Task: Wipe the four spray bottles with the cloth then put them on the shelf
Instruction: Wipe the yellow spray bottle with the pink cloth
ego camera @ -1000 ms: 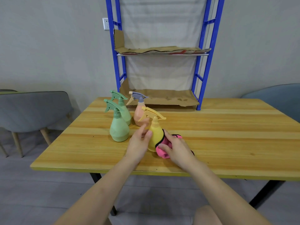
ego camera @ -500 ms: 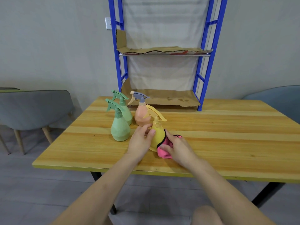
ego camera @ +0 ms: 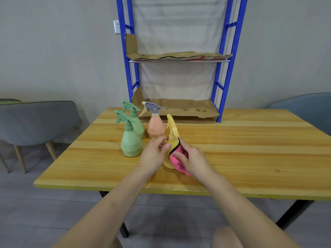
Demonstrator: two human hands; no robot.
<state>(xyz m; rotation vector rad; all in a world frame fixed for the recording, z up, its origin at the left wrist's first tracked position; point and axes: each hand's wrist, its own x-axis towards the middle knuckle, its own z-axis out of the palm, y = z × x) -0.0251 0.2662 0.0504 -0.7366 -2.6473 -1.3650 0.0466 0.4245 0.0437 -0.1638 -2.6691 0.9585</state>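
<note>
The yellow bottle (ego camera: 167, 162) stood upright between my hands: left hand (ego camera: 153, 155) gripped its nine o'clock side, right hand (ego camera: 194, 159) clutched the cloth (ego camera: 176, 161) against three o'clock.

No text, label, brand, number or sign is legible in the head view. The cardboard sheet (ego camera: 172, 55) on the upper tier of the shelf (ego camera: 217, 90) carries red print at its front edge; it is too small to read.
</note>
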